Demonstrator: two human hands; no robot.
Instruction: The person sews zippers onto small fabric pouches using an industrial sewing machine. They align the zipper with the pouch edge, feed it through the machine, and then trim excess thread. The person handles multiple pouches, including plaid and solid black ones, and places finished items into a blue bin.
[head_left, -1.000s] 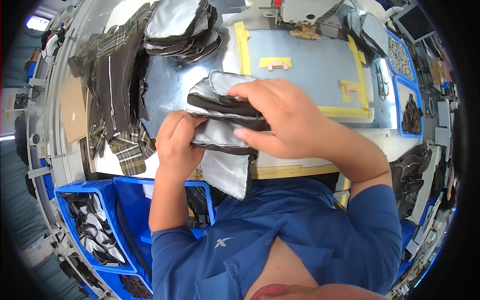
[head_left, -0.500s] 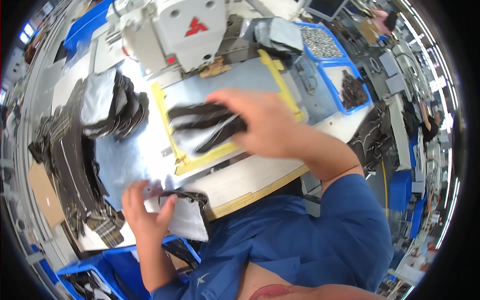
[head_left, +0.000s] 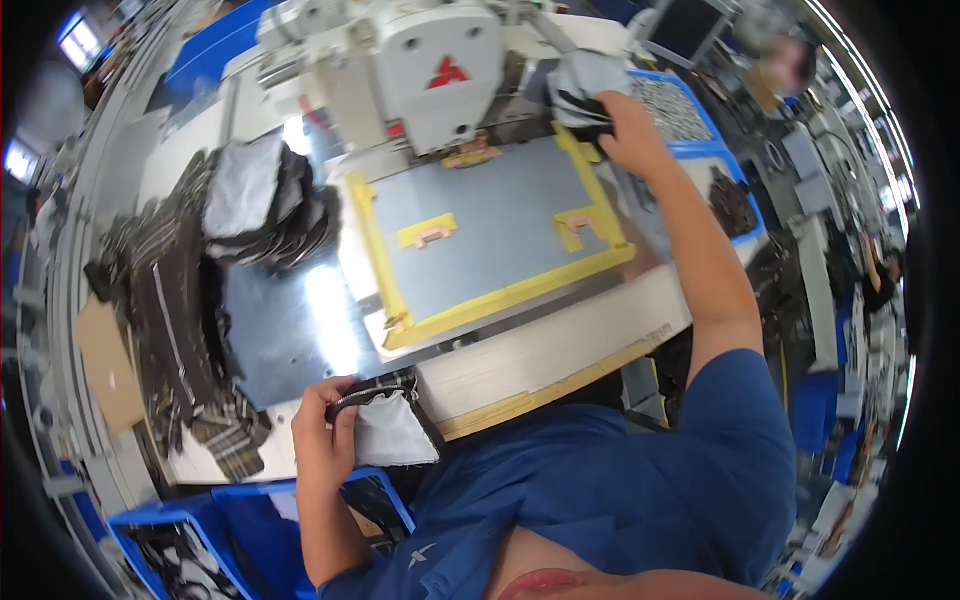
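Note:
My left hand (head_left: pixel 322 438) is closed on a cloth piece (head_left: pixel 388 432) at the table's near edge, thumb on top. This piece has white lining and a dark, zipper-like edge. At the far right my right hand (head_left: pixel 637 140) grips the dark edge of another white-and-dark cloth piece (head_left: pixel 585 105), beside the machine; its fingertips are partly hidden. Between my hands lies a grey plate (head_left: pixel 480 235) framed with yellow tape, with small copper-coloured tabs taped onto it. The white sewing machine head (head_left: pixel 440 75) stands over the plate's far edge.
A stack of white-and-dark cloth pieces (head_left: pixel 245 195) lies left of the plate, beside long dark and plaid cloth (head_left: pixel 170 330). Blue trays of small metal parts (head_left: pixel 672 110) and dark bits (head_left: pixel 732 200) stand at far right. Blue bins (head_left: pixel 240 525) with cloth sit below the table's left edge.
My right hand has moved from over the plate to the far right, carrying the white-and-dark cloth piece off the plate. My left hand has closed on the piece at the near edge.

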